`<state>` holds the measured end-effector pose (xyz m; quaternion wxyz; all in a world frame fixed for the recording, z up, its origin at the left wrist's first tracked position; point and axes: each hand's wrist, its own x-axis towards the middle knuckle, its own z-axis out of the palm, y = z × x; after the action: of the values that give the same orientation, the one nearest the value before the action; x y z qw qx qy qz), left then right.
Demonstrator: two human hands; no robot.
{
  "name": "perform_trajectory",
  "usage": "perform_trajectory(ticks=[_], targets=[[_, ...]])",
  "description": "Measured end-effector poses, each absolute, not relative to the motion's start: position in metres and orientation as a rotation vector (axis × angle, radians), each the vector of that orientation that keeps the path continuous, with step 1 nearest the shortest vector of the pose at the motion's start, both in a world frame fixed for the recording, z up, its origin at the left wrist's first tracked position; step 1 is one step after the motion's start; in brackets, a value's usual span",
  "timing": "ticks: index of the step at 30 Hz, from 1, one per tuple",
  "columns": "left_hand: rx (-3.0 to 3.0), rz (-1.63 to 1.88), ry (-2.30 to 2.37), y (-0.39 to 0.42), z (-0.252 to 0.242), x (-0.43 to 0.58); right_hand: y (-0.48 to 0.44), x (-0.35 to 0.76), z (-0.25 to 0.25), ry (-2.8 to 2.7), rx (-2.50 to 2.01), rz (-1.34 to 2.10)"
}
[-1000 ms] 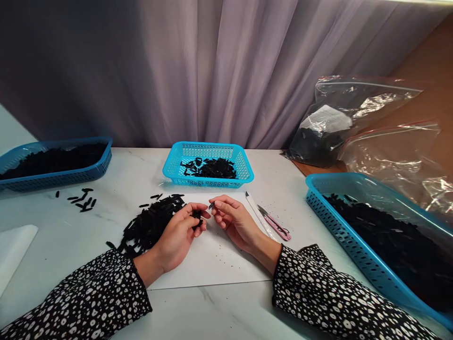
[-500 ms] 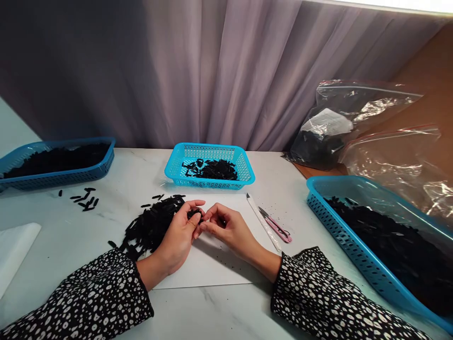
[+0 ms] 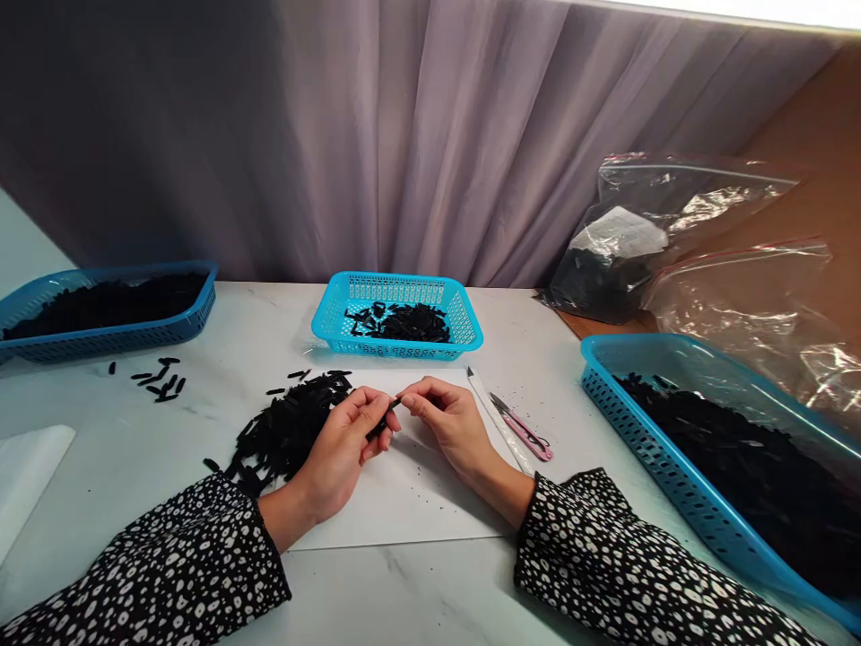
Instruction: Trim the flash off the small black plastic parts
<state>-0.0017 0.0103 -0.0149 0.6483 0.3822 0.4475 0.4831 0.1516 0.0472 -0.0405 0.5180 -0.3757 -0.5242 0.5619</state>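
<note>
My left hand [image 3: 344, 446] is curled shut around a few small black plastic pieces, close to the right edge of a loose pile of black pieces [image 3: 291, 425]. My right hand [image 3: 449, 423] pinches one small black piece [image 3: 394, 404] between thumb and forefinger, its tip touching my left hand's fingers. Both hands hover over a white sheet [image 3: 410, 489] on the marble table. Straight behind them stands a small turquoise basket [image 3: 464, 316] with black pieces lying in it.
A white-handled blade [image 3: 496, 420] and pink snips [image 3: 525, 432] lie right of the sheet. A large blue basket [image 3: 679, 475] of black pieces stands at right, another blue basket [image 3: 108, 341] at far left. A few stray pieces [image 3: 161, 381] lie on the table; plastic bags [image 3: 646, 233] sit behind.
My right hand first closed in against my left hand's fingers, then drew back slightly to the right with one black piece pinched. The left hand stayed beside the pile.
</note>
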Motion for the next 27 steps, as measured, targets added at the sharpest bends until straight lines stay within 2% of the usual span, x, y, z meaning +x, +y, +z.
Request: perform_trajectory(ticks=[17, 27], targets=[[1.082, 1.098, 1.056, 0.0076, -0.0159, 0.0006, 0.0484, 0.153, -0.0403, -1.084, -0.888, 1.595], [1.185, 1.114, 1.089, 0.0083, -0.022, -0.0009, 0.0476, 0.1532, -0.0406, -1.106, -0.848, 1.622]])
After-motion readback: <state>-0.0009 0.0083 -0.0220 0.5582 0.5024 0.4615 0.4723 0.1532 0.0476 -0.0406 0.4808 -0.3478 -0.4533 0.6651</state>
